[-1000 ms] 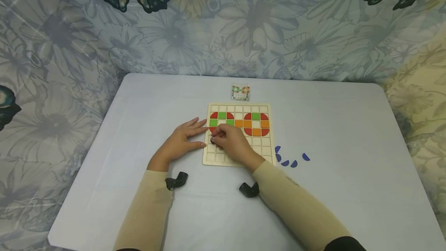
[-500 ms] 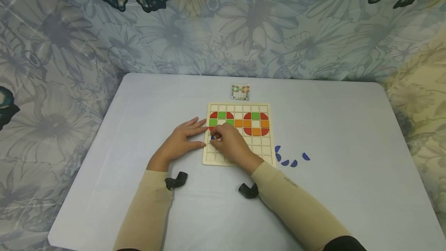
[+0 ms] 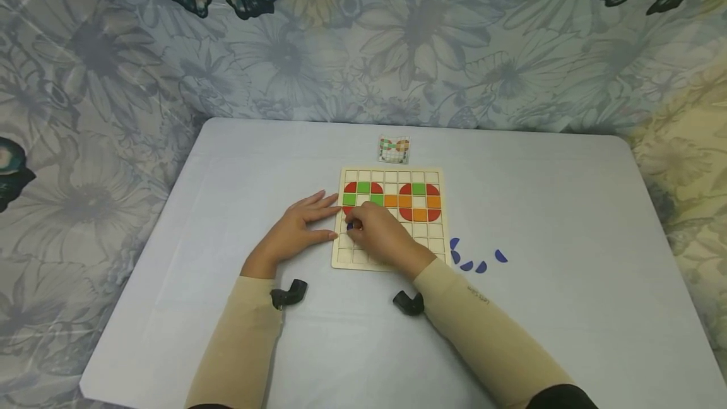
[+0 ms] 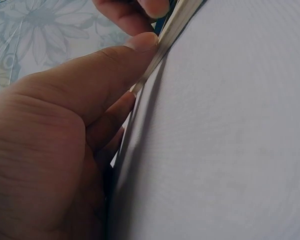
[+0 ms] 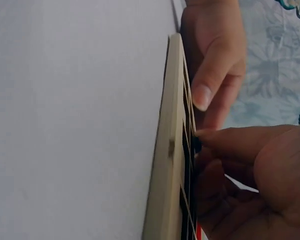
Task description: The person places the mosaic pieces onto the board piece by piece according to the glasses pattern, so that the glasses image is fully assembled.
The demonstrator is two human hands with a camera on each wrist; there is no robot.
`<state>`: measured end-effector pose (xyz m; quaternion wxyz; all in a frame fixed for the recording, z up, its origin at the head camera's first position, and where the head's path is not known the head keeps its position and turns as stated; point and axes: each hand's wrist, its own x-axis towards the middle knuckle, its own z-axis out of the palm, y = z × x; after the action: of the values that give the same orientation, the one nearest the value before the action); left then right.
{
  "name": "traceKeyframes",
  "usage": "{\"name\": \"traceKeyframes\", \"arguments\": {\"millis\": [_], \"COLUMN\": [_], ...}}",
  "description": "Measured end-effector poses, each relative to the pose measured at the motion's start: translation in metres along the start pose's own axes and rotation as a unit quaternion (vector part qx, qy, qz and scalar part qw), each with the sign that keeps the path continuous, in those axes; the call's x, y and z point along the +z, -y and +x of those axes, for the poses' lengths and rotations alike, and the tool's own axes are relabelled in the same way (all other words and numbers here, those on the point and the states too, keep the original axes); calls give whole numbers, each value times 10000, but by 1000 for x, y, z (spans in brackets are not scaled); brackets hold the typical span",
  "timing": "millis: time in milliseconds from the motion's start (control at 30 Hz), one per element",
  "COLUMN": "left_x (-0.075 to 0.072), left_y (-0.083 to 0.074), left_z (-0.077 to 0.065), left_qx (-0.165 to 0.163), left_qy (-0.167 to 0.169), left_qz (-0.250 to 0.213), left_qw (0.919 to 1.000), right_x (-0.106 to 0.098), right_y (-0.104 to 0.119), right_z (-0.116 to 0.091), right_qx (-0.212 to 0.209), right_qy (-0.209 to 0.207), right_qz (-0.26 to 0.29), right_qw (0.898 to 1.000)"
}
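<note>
A square wooden grid board (image 3: 392,262) lies flat on the table. Red, green and orange pieces fill some of its squares. My left hand (image 3: 295,227) rests at the board's left edge with fingers extended; in the left wrist view the thumb (image 4: 142,42) touches the board's side. Over the left part of the grid, my right hand (image 3: 383,232) pinches a small blue piece (image 3: 349,226), which looks dark between thumb and finger in the right wrist view. Fingers hide most of that piece and several squares beneath the hand.
Several blue segment-shaped pieces (image 3: 481,267) lie loose to the right of the board. Behind the board is a small pattern card (image 3: 394,149). The white table (image 3: 568,207) backs onto a flowered cloth (image 3: 397,36).
Half a second ago the right thumb and finger stood apart, with the blue piece showing on the board; now they are together around it. The left hand stays in place.
</note>
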<state>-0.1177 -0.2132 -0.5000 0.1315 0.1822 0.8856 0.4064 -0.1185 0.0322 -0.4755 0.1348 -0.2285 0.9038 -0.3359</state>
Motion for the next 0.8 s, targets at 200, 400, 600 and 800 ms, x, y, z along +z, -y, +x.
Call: {"name": "traceKeyframes", "arguments": {"millis": [200, 400, 600, 800], "left_x": [0, 1, 2, 1], "left_y": [-1, 0, 0, 0], "left_z": [-1, -1, 0, 0], "left_qx": [4, 20, 48, 6], "left_qy": [-34, -57, -18, -6], "left_qz": [-53, -77, -22, 45], "left_qw": [10000, 10000, 10000, 10000], "right_x": [-2, -1, -2, -1], "right_y": [-1, 2, 1, -1], "right_z": [1, 1, -1, 0], "right_qx": [-103, -44, 109, 31], "right_qy": [36, -79, -218, -191], "right_qz": [137, 86, -89, -14], "right_qw": [9998, 9999, 9997, 9998]}}
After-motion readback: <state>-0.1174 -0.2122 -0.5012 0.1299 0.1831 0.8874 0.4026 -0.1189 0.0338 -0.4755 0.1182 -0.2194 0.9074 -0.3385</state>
